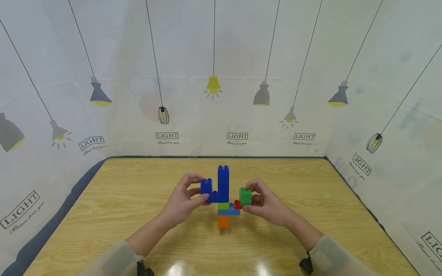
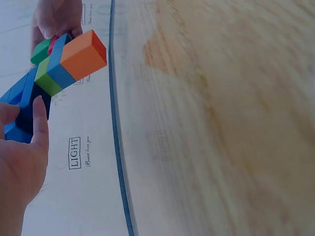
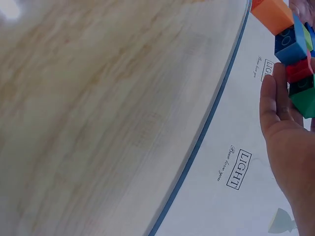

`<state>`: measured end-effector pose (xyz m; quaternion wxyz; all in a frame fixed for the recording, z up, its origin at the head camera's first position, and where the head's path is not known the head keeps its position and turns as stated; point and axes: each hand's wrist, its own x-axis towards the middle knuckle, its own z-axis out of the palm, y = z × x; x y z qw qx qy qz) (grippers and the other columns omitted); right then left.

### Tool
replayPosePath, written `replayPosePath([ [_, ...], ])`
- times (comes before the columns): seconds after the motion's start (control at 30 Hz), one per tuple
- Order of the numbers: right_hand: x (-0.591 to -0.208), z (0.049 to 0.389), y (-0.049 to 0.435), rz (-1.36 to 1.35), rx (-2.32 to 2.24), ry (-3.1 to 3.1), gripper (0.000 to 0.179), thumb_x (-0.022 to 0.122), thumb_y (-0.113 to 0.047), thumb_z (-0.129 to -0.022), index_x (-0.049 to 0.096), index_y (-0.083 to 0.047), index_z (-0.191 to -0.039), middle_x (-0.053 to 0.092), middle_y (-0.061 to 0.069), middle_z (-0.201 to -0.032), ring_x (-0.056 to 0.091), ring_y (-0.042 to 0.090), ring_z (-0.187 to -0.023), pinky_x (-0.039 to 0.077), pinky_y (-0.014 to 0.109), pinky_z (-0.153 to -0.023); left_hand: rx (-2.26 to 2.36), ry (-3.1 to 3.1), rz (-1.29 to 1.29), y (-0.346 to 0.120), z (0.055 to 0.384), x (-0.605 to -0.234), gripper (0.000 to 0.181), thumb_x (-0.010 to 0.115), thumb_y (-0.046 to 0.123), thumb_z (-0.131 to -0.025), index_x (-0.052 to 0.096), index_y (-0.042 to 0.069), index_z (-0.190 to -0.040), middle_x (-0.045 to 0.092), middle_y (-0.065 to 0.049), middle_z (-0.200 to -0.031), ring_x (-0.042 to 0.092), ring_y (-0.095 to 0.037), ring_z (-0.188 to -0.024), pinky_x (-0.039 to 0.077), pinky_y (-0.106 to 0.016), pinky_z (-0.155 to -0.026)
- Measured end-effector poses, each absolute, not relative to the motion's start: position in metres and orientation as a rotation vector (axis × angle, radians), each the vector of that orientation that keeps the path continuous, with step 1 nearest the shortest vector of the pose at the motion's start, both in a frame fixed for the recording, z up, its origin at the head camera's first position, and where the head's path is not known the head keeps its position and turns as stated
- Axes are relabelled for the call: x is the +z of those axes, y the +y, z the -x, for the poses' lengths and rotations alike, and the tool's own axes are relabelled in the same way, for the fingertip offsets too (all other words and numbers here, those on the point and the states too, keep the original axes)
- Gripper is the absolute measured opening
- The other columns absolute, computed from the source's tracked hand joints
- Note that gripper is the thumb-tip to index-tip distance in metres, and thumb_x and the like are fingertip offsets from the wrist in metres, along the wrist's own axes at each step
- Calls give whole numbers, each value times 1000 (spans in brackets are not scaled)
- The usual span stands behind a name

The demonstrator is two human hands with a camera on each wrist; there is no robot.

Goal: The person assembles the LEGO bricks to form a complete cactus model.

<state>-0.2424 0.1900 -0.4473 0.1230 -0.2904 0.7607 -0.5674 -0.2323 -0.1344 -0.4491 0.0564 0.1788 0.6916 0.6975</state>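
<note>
Both hands hold one assembly of building blocks above the wooden table. My left hand (image 1: 183, 201) pinches a blue block (image 1: 206, 186) at its left end, thumb in front. A tall blue column (image 1: 223, 184) rises beside it. Under the column come a lime green block (image 1: 223, 206), a lighter blue block (image 1: 229, 212) and, lowest, an orange block (image 2: 83, 54). On the other side my right hand (image 1: 267, 203) grips a green block (image 1: 245, 197) between thumb and fingers. That block meets a small red block (image 3: 299, 70); whether they are fully pressed together I cannot tell.
The wooden table (image 1: 121, 199) spreads out under the hands, with a dark blue edge (image 1: 214, 156) along its back. Behind it hangs a pale cloth (image 1: 193, 115) printed with lamps and lettering. Dark bands (image 1: 306, 263) sit at both wrists near the light sleeves (image 1: 331, 255).
</note>
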Motion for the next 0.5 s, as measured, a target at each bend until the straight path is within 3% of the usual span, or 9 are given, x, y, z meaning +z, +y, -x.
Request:
replayPosePath([
  [0.33, -446, 242, 191, 840, -1688, 2119, 69, 78, 5, -97, 34, -2, -149, 50, 28, -140, 71, 24, -111, 66, 28, -93, 2113, 2110, -512, -134, 231, -447, 52, 71, 1, -105, 46, 13, -149, 44, -21, -156, 70, -34, -120, 68, -47, -96],
  [0.5, -445, 242, 191, 815, -1692, 2106, 67, 74, 7, -99, 34, -4, -150, 47, 33, -145, 70, 26, -118, 66, 29, -95, 2108, 2100, -508, -134, 232, -447, 58, 73, 0, -104, 45, 10, -153, 41, -21, -162, 68, -32, -122, 68, -37, -95],
])
